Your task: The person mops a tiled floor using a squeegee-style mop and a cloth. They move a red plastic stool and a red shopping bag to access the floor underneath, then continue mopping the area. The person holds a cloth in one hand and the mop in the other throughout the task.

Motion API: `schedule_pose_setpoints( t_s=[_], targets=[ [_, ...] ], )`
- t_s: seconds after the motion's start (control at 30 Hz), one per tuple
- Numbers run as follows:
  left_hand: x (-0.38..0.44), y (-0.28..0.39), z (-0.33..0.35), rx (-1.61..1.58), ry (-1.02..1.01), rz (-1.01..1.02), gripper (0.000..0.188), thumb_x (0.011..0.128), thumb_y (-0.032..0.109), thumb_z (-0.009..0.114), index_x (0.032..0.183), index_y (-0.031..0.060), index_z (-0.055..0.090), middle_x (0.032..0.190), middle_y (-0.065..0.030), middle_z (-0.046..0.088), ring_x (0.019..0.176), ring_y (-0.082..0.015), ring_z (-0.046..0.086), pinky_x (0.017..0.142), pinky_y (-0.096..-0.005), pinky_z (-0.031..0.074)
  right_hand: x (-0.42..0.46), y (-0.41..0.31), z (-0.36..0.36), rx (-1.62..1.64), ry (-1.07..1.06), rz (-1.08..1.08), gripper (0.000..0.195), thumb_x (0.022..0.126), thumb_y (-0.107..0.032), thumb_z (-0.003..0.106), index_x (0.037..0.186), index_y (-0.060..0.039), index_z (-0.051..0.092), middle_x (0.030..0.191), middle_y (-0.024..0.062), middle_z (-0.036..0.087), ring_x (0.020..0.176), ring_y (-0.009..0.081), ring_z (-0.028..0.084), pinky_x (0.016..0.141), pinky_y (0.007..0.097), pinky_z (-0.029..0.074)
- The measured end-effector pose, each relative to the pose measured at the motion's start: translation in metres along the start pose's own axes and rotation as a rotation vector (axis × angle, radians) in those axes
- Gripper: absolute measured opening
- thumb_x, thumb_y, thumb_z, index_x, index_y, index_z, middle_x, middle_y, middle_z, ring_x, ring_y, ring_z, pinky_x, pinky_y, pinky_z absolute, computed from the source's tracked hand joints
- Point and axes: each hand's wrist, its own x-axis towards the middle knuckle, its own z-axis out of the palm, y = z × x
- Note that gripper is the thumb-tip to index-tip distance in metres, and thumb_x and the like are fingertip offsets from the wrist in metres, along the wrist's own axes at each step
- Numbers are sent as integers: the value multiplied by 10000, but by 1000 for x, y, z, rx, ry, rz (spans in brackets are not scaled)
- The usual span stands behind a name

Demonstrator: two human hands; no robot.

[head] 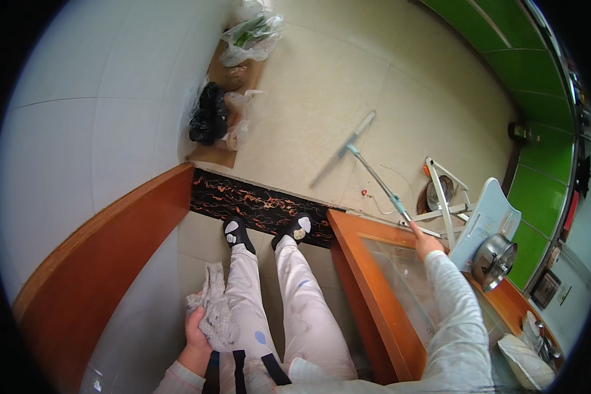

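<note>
My left hand (197,329) is closed around a bunched, shaggy grey cloth (215,308), held low beside my left leg. Out to the right, my right hand (426,242) grips the upper end of a long metal pole (374,175) with light-blue fittings. At its far end the pole joins a long, narrow floor-cleaning head (347,147), which lies slantwise over the beige tiles (315,98). The head is blurred, so whether it is a flat mop or a squeegee cannot be told.
A dark marble threshold (261,199) lies under my shoes, with an orange-brown door (374,305) to the right and a wooden door frame (113,221) to the left. Plastic bags (209,115) line the wall. A folding chair (487,216) bears a steel pot (495,261). Green cabinets (541,192) stand beyond.
</note>
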Motion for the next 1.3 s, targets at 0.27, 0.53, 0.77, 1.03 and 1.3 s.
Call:
schedule_pose_setpoints(
  t_s=[0.27,0.53,0.77,1.03,1.3],
  targets=[
    [-1,-23,16,19,-66,46,562,900,285,532,1399,50,425,1345,-146,537,1171,-289,560,987,-413,475,-4,-69,-38,210,-17,-226,529,1000,-215,391,1481,-428,341,1115,267,644,999,399,651,851,458,502],
    [4,6,-8,132,-80,62,595,890,259,560,1410,35,379,1286,-163,560,1134,-296,575,957,-422,488,79,-37,33,265,-50,-116,559,1014,-182,336,1434,-551,344,1143,249,640,1016,356,662,869,438,499],
    [16,-19,3,118,-50,102,576,922,312,517,1438,89,395,1303,-137,561,1125,-274,582,939,-410,493,-2,95,15,-93,-67,120,696,979,-99,373,1494,-530,191,1200,189,650,1060,335,659,886,448,515],
    [16,-39,17,115,-127,58,606,914,302,527,1453,69,375,1349,-141,536,1172,-282,557,994,-407,462,1,71,12,85,93,-53,584,998,-214,396,1485,-505,258,1118,191,674,986,352,673,867,466,512],
    [25,-13,58,135,-153,115,595,879,281,559,1401,40,405,1305,-155,554,1152,-290,568,984,-415,467,92,52,82,425,192,-37,491,1016,-259,413,1445,-487,350,1035,285,642,953,416,650,828,490,501]
  ],
)
